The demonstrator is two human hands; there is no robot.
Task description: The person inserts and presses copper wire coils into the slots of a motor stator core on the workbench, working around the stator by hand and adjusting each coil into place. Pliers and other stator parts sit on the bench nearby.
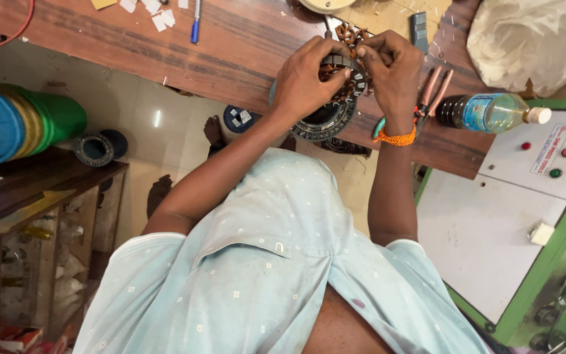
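Here both hands, left hand (pixel 306 78) and right hand (pixel 393 72), pinch the round metal ring (pixel 335 115) tight, resting it steady on the wooden surface (pixel 230 52).

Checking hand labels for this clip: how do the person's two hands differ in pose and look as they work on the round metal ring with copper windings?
The left hand grips the round slotted metal ring with copper windings from its left side and has a bare wrist. The right hand closes on the ring's top right, and its wrist wears an orange thread band. Both hands grip the same ring over the brown wooden bench.
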